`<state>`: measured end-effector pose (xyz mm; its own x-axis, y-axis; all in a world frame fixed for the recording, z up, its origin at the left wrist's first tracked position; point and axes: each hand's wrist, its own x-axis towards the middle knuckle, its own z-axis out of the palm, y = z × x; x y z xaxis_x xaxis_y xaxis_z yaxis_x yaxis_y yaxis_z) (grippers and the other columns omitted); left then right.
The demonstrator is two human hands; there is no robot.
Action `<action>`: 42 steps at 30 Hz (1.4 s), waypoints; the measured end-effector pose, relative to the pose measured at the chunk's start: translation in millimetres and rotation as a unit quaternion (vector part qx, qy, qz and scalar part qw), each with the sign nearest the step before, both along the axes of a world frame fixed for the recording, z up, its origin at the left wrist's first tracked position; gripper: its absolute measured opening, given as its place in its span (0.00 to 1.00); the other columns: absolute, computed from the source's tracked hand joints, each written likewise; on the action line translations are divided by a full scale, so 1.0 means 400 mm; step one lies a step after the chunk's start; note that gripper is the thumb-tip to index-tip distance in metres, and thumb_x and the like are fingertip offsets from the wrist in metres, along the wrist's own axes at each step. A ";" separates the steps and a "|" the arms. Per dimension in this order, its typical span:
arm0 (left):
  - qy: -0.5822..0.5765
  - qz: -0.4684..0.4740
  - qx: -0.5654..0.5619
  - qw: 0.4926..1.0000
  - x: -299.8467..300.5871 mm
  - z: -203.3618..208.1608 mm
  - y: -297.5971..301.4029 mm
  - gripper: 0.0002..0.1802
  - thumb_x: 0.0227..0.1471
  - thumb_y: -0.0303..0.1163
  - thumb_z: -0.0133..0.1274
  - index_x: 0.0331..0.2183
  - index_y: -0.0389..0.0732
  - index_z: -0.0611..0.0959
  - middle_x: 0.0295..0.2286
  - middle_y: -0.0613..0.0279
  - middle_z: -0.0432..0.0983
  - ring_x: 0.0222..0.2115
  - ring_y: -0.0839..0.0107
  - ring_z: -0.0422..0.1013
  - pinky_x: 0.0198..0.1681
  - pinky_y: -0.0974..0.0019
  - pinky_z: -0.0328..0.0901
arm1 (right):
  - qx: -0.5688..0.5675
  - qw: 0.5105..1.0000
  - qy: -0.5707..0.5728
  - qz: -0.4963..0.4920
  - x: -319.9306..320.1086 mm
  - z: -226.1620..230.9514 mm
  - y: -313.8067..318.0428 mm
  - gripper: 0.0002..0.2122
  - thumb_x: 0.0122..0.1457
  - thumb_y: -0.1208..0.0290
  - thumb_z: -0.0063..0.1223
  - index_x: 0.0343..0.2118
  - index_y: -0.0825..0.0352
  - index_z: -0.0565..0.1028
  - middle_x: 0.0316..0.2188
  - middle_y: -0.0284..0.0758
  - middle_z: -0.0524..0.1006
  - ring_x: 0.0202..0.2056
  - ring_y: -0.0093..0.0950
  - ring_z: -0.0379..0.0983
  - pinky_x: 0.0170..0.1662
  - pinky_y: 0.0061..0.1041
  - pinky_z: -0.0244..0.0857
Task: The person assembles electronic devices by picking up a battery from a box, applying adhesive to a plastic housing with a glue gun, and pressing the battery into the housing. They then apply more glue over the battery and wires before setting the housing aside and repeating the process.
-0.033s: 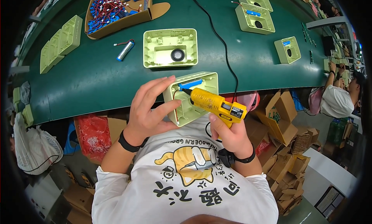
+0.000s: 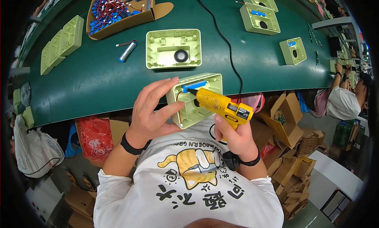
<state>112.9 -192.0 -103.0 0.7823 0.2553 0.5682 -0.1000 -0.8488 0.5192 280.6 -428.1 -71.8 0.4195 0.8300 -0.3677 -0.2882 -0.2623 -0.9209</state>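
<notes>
My left hand (image 2: 152,113) holds a pale green plastic housing (image 2: 189,116) by its left side, tilted with its open face toward me. A blue cylindrical battery (image 2: 194,85) lies along the inside of its upper wall, with a thin wire running down the left edge. In my right hand (image 2: 240,139) is a yellow hot glue gun (image 2: 215,101). Its dark nozzle points left at the battery's lower edge; whether it touches cannot be made out. Behind the gun, a round dark part in the housing is mostly hidden.
Beyond stands another green housing (image 2: 162,52) with a round speaker (image 2: 181,56). A loose battery (image 2: 128,51) lies left of it, near a cardboard box (image 2: 162,11) of wired batteries. A black cable (image 2: 227,42) crosses the green table. More housings (image 2: 73,34) stand left and right.
The glue gun has shifted slightly to the right, its nozzle moving along the battery's lower edge. My left hand and the housing stay where they were.
</notes>
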 end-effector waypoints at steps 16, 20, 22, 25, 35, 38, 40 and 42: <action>-0.028 -0.027 -0.174 0.984 0.147 0.004 -0.042 0.32 0.45 0.34 0.84 0.47 0.41 0.82 0.66 0.41 0.74 0.52 0.63 0.82 0.43 0.64 0.78 | 0.290 0.908 0.300 -0.040 0.060 0.002 -0.070 0.17 0.76 0.57 0.52 0.48 0.70 0.77 0.47 0.63 0.83 0.19 0.32 0.76 0.25 0.30 0.74; 0.034 -0.060 -0.295 0.953 0.321 -0.067 -0.111 0.33 0.44 0.27 0.80 0.50 0.38 0.81 0.65 0.43 0.73 0.45 0.59 0.84 0.47 0.59 0.81 | 0.294 0.908 0.293 -0.052 0.004 0.013 -0.053 0.16 0.77 0.58 0.51 0.47 0.69 0.76 0.46 0.62 0.84 0.19 0.32 0.75 0.26 0.33 0.74; 0.034 -0.076 -0.288 0.954 0.392 -0.087 -0.144 0.29 0.47 0.24 0.76 0.51 0.38 0.81 0.66 0.43 0.72 0.50 0.54 0.83 0.53 0.57 0.79 | 0.296 0.910 0.285 -0.051 -0.004 0.006 -0.063 0.16 0.77 0.57 0.51 0.47 0.69 0.76 0.46 0.62 0.84 0.19 0.32 0.75 0.26 0.33 0.74; 0.019 -0.063 -0.201 0.977 0.373 -0.061 -0.127 0.28 0.50 0.22 0.72 0.52 0.39 0.82 0.68 0.43 0.70 0.55 0.49 0.80 0.59 0.53 0.76 | 0.296 0.910 0.285 -0.048 0.002 -0.013 -0.079 0.16 0.77 0.57 0.50 0.48 0.69 0.76 0.47 0.62 0.84 0.19 0.32 0.75 0.26 0.34 0.74; 0.121 0.160 0.080 0.976 0.066 -0.009 0.041 0.34 0.46 0.32 0.75 0.57 0.41 0.85 0.70 0.40 0.65 0.70 0.34 0.62 0.73 0.35 0.56 | 0.272 0.933 0.209 -0.109 0.062 -0.059 -0.043 0.13 0.76 0.58 0.52 0.44 0.65 0.74 0.49 0.59 0.84 0.23 0.33 0.78 0.27 0.33 0.75; 0.109 0.112 0.058 0.986 0.015 -0.003 0.017 0.44 0.45 0.35 0.78 0.63 0.39 0.80 0.71 0.40 0.66 0.73 0.39 0.59 0.74 0.36 0.53 | 0.208 0.958 0.180 -0.081 0.054 -0.029 0.018 0.13 0.76 0.59 0.52 0.46 0.66 0.74 0.49 0.57 0.85 0.25 0.33 0.81 0.27 0.30 0.76; 0.121 0.130 0.008 0.984 -0.004 -0.028 0.015 0.47 0.44 0.35 0.78 0.65 0.40 0.77 0.71 0.40 0.66 0.72 0.40 0.61 0.74 0.36 0.53 | 0.138 0.977 0.157 -0.038 0.051 -0.002 0.073 0.13 0.77 0.61 0.53 0.50 0.67 0.76 0.48 0.54 0.86 0.27 0.31 0.83 0.27 0.28 0.77; 0.137 0.156 -0.085 0.974 -0.019 -0.056 0.018 0.55 0.42 0.36 0.80 0.69 0.42 0.72 0.71 0.41 0.66 0.71 0.42 0.64 0.75 0.37 0.52 | 0.098 0.983 0.154 -0.010 0.042 0.001 0.099 0.14 0.77 0.62 0.53 0.53 0.69 0.76 0.47 0.52 0.87 0.27 0.29 0.83 0.27 0.26 0.76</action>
<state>105.5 -184.9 -125.3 0.7681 0.5775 0.2767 0.3116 -0.7145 0.6264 297.5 -388.6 -71.5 0.3305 0.8899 -0.3145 -0.5655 -0.0801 -0.8208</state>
